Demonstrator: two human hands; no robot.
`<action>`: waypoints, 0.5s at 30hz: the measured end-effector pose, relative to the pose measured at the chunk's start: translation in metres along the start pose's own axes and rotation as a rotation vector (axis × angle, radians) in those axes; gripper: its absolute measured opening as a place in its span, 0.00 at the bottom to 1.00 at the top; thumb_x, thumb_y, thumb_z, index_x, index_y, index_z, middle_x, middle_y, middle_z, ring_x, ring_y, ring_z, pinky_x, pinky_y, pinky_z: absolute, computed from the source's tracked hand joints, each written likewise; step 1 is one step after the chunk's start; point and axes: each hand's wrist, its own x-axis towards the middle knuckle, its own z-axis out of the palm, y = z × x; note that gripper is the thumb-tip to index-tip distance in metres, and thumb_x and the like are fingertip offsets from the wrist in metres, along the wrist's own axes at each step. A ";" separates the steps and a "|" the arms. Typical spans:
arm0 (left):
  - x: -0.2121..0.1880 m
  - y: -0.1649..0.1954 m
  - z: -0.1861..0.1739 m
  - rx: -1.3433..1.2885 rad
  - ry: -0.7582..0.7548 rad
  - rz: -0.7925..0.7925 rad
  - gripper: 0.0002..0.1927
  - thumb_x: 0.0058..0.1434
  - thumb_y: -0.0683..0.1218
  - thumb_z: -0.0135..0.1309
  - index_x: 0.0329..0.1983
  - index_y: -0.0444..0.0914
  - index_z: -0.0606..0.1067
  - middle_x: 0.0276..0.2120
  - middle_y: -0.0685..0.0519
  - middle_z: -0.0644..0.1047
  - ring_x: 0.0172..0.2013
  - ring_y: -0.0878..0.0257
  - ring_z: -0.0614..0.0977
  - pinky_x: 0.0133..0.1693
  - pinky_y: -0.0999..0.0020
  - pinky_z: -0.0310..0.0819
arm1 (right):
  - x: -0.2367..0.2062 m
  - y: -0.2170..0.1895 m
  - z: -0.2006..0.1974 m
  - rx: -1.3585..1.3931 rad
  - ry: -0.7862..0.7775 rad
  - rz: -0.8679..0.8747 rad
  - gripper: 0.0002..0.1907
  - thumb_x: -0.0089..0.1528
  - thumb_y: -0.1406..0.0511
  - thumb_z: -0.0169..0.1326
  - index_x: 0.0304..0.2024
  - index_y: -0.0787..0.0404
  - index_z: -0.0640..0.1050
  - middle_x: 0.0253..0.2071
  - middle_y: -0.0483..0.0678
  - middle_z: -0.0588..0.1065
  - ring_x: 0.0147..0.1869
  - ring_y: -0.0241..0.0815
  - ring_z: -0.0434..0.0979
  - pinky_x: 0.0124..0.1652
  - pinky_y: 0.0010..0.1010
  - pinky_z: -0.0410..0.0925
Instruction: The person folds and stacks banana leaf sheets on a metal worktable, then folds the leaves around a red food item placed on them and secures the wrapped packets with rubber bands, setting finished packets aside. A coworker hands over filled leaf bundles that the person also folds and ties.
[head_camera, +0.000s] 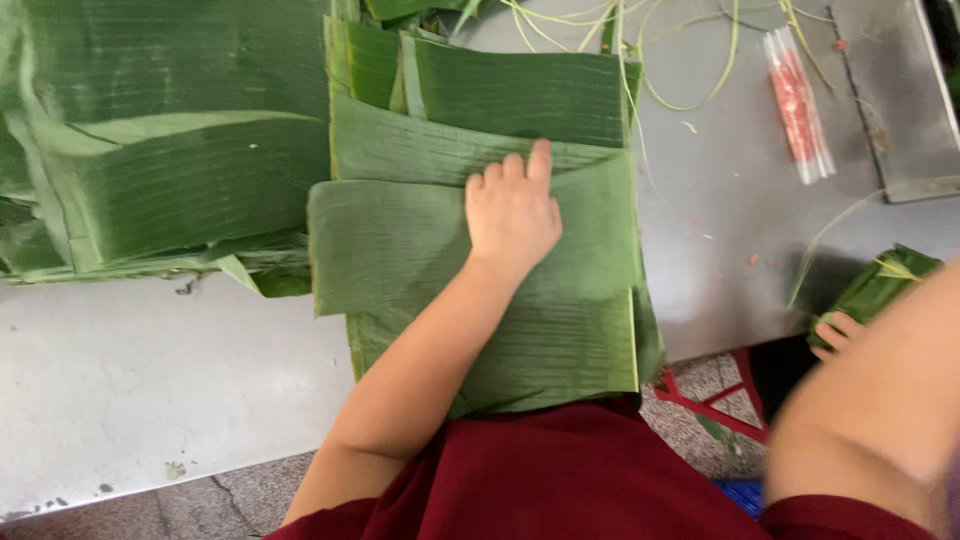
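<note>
Green, flat banana-leaf sheets (480, 250) lie stacked at table centre; my left hand (512, 212) presses them, fingers curled. At four o'clock, my right hand (838, 332) grips a folded leaf parcel (880, 285).

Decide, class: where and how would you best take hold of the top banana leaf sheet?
Probably its bare left edge, pinched from the left. The top banana leaf sheet lies flat with the left hand pressing its middle, and that edge overhangs the steel table.
</note>
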 end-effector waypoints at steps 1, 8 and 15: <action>0.002 0.000 -0.005 -0.012 -0.022 -0.027 0.36 0.53 0.47 0.61 0.67 0.42 0.68 0.41 0.47 0.77 0.42 0.48 0.79 0.44 0.50 0.70 | -0.019 0.000 -0.017 -0.148 -0.116 -0.086 0.14 0.63 0.63 0.62 0.50 0.56 0.79 0.47 0.44 0.78 0.52 0.43 0.76 0.52 0.37 0.72; 0.002 0.025 -0.076 -1.377 -0.169 0.098 0.41 0.71 0.52 0.62 0.78 0.35 0.53 0.70 0.40 0.63 0.72 0.47 0.63 0.69 0.48 0.55 | -0.069 -0.113 -0.042 -0.206 0.151 -1.596 0.17 0.54 0.62 0.65 0.47 0.50 0.82 0.46 0.44 0.79 0.52 0.47 0.76 0.48 0.42 0.72; -0.020 -0.040 -0.129 -1.994 0.173 -0.819 0.22 0.65 0.49 0.55 0.58 0.32 0.71 0.49 0.48 0.80 0.48 0.55 0.83 0.53 0.52 0.80 | -0.137 -0.130 0.036 0.515 -0.367 -0.834 0.28 0.45 0.67 0.57 0.49 0.65 0.80 0.34 0.51 0.76 0.34 0.48 0.74 0.34 0.39 0.69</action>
